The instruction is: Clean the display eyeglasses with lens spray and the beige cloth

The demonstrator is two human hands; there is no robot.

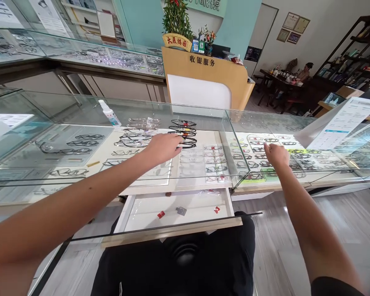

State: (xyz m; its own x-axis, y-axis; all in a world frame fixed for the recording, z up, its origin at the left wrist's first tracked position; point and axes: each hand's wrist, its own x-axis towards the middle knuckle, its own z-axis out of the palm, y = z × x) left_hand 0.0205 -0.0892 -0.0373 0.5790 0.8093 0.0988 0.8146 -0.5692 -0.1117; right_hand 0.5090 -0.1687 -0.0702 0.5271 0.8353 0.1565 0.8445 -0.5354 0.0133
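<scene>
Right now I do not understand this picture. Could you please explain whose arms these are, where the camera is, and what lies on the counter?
The camera is worn on a person's head and looks forward and down, so both arms are that person's own. There is no machine. The left hand reaches over a glass counter to a stack of black eyeglass frames; whether the fingers grip one, I cannot tell. The right hand rests on the next glass case, holding nothing visible. A spray bottle stands on the glass. Below, a pulled-out drawer holds small red pieces.
</scene>
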